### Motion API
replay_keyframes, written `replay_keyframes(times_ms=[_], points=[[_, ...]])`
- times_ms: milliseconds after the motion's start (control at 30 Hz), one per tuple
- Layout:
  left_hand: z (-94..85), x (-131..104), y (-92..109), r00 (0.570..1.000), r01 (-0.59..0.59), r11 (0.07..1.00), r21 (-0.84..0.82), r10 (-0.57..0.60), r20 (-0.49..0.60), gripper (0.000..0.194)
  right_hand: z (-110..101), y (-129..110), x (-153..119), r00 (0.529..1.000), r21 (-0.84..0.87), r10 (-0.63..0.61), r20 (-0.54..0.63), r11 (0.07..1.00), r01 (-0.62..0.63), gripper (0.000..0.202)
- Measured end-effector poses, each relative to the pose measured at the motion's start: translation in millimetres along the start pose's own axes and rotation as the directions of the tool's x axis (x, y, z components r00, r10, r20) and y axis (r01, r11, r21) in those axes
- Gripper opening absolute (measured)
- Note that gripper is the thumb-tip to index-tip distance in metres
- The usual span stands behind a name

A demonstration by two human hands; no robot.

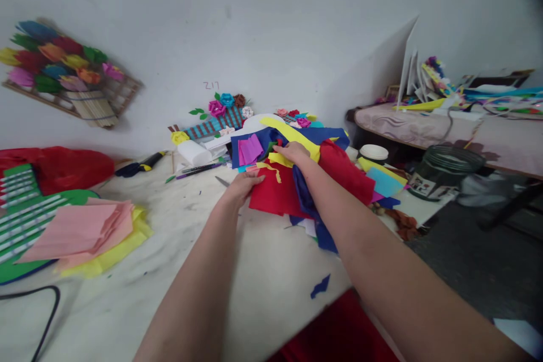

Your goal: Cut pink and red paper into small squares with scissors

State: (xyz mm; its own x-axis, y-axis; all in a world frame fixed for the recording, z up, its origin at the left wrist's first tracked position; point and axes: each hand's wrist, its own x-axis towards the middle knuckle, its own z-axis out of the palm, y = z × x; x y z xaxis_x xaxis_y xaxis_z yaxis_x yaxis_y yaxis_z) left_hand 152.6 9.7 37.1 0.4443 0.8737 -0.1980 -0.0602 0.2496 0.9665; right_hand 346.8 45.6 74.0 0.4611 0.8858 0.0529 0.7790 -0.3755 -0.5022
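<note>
A heap of coloured sheets lies at the middle of the white table, with a red sheet (275, 191) at its front. My left hand (245, 186) is at the red sheet's left edge, fingers closed; what lies between them is too small to tell. My right hand (293, 153) reaches onto the top of the heap, its fingers pressed together by yellow pieces (280, 159) and a bit of green. Its fingertips are partly hidden. A long yellow strip (297, 137) and dark blue sheets (326, 134) lie behind it. A blade tip (222, 181) shows left of my left hand.
Pink sheets (87, 229) over yellow ones lie at the left, near a black cable (54, 311). Pens (197, 171) and a white roll (194, 154) are behind my left hand. A dark jar (441, 172) stands at the right edge. A blue scrap (320, 286) lies at the front.
</note>
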Motion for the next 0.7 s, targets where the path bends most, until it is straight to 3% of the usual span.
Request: replay_keyframes(times_ms=[67, 133, 233, 400, 700], points=[[-6.1, 0, 2, 0.993, 0.027, 0.999, -0.028, -0.030, -0.112, 0.003, 0, 2, 1, 1.000, -0.009, -0.007, 0.002, 1.000, 0.007, 0.072], [-9.9, 0, 3, 0.980, 0.019, 0.999, -0.031, -0.025, -0.199, 0.007, 1, 4, 1, 1.000, -0.014, 0.013, -0.023, 1.000, -0.013, 0.074], [-14.0, 1, 5, 0.969, -0.020, 1.000, 0.011, 0.022, -0.245, 0.001, 1, 7, 1, 0.997, -0.052, 0.057, -0.053, 0.997, -0.059, 0.063], [-28.4, -4, 12, 0.979, -0.043, 0.994, 0.103, 0.062, -0.192, 0.015, 2, 12, 1, 0.996, -0.083, 0.060, -0.072, 0.994, -0.066, 0.045], [-58.0, -18, 13, 0.992, 0.125, 0.970, 0.208, -0.123, -0.023, 0.028, 5, 19, 6, 0.985, -0.060, 0.093, -0.146, 0.993, -0.102, 0.044]])
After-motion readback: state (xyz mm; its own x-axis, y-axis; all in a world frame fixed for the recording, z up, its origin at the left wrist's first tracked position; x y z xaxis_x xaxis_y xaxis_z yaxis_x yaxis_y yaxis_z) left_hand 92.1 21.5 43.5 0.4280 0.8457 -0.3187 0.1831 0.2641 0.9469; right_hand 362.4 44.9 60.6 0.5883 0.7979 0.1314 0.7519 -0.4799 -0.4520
